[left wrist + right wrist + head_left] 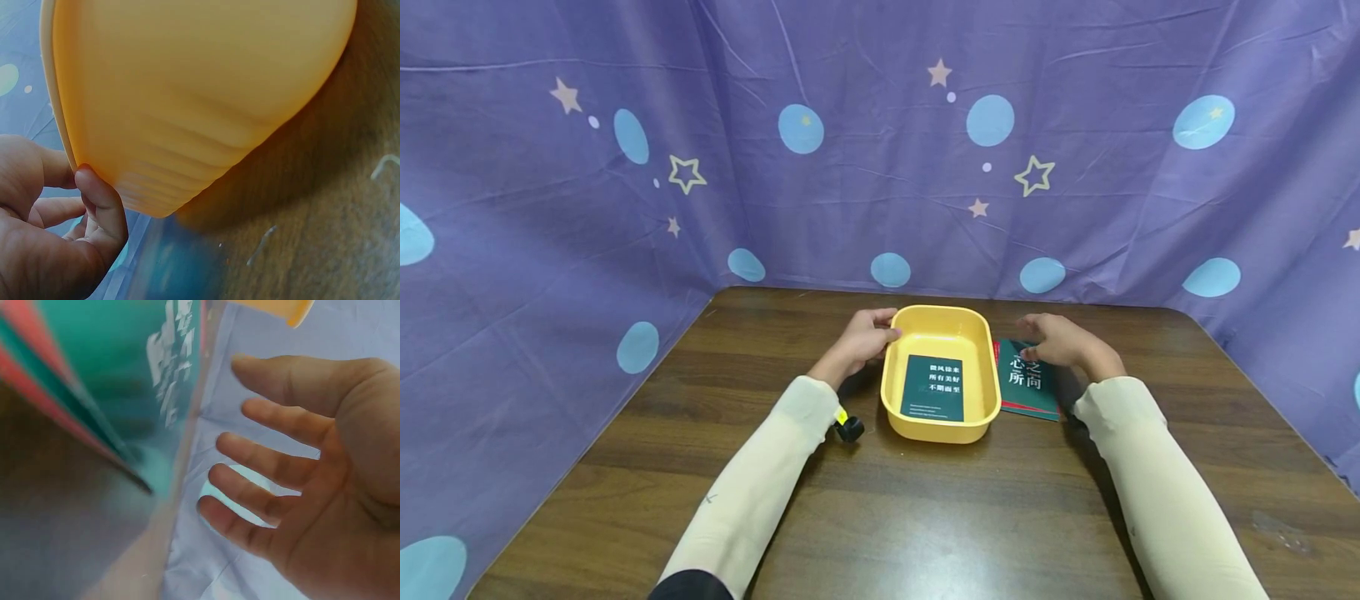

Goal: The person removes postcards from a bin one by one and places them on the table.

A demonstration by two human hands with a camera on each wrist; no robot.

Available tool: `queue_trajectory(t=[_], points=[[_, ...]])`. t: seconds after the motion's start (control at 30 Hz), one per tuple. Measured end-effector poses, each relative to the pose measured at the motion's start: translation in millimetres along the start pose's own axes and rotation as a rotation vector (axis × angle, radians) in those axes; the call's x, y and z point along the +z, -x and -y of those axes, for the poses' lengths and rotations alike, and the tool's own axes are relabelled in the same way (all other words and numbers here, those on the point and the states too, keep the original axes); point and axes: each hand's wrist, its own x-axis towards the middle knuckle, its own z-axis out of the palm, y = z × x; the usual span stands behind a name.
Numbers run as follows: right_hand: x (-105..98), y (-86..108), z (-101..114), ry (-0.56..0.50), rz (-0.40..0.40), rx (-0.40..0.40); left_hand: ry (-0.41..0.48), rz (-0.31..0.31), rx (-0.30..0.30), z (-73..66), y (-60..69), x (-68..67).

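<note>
A yellow tray point(981, 367) stands on the table, with a dark green card point(932, 388) lying in its near part. My left hand point(863, 340) pinches the tray's left rim; in the left wrist view, thumb and fingers of the hand point(62, 219) meet at the edge of the tray point(187, 81). Right of the tray lies a green booklet point(1030, 392) with red bands and white characters. Over its far part is my right hand point(1060, 340). The right wrist view shows that hand point(306, 456) with spread fingers holding nothing, beside the booklet point(106, 337).
A black object with a yellow part point(850, 427) is by the left wrist, left of the tray. Behind the brown wooden table point(925, 517) hangs a purple curtain point(880, 200) with stars and blue dots. A small clear scrap point(1279, 532) lies at the right.
</note>
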Motion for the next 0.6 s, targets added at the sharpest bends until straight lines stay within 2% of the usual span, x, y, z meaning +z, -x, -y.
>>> queue_trajectory(t=[0.1,0.3,0.43,0.6], points=[[-1,-1.9,8,0.035,-0.088,-0.037,0.001,0.004,-0.003,0.6,-0.4,0.2],[3,-9.1,27,0.017,-0.230,-0.101,-0.003,0.001,-0.006,0.8,-0.3,-0.3],[7,-11.9,41,0.014,-0.283,-0.129,-0.004,-0.002,-0.006,-0.2,0.5,-0.2],[12,-10.7,62,0.093,-0.300,-0.150,-0.005,-0.001,-0.012,-0.8,0.2,-0.4]])
